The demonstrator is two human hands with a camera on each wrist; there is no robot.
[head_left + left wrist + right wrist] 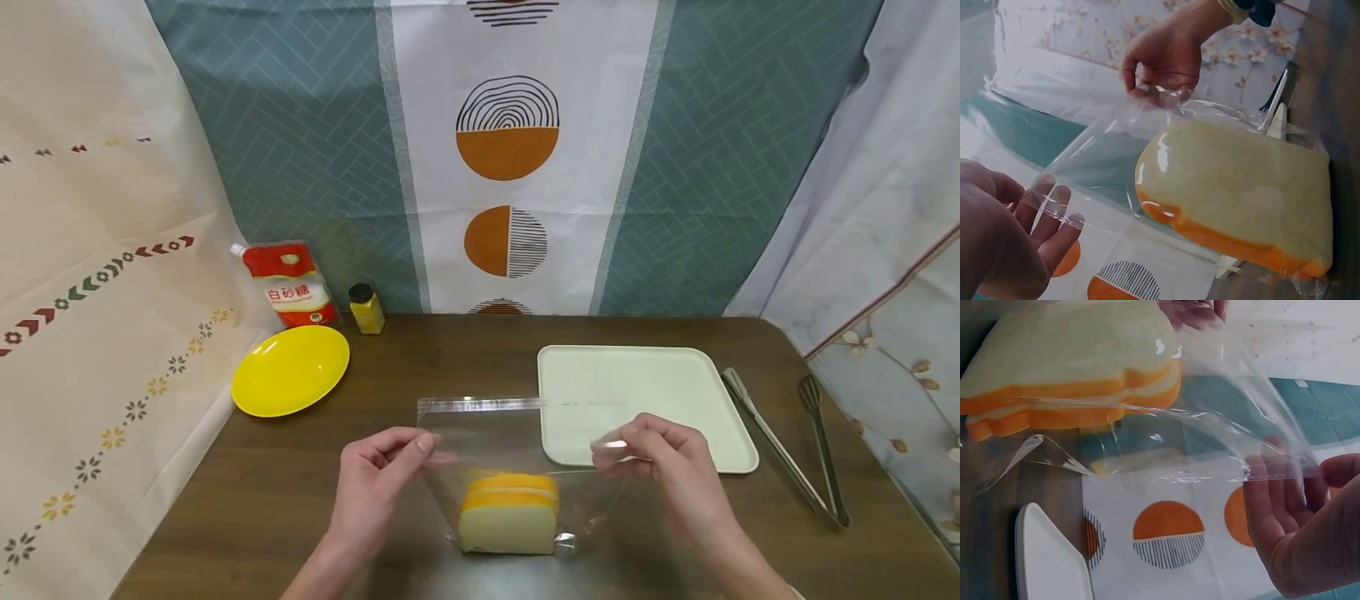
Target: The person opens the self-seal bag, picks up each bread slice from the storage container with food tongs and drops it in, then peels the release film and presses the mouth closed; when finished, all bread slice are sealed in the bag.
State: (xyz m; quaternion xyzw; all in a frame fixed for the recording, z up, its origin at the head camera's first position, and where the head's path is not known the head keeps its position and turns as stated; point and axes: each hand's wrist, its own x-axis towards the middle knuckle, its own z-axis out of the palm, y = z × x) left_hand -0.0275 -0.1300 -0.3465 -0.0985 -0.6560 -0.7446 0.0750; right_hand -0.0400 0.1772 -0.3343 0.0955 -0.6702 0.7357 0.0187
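Note:
Two bread slices (508, 525) with orange crusts stand together inside a clear plastic bag (487, 429), near the table's front edge. My left hand (378, 479) pinches the bag's left edge between thumb and fingers. On the other side, my right hand (663, 462) pinches its right edge, so the mouth is spread between them. From the left wrist, the pale face of the front slice (1241, 194) shows through the film. The right wrist view shows both slices (1072, 381) side by side, with the film (1229, 425) stretched toward the right hand (1304, 519).
Behind the right hand lies a white tray (630, 367), with metal tongs (780, 442) to its right. At the back left are a yellow plate (291, 371), a red-and-white sugar pouch (292, 283) and a small yellow bottle with a black cap (367, 310). Cloth hangs around the wooden table (262, 500).

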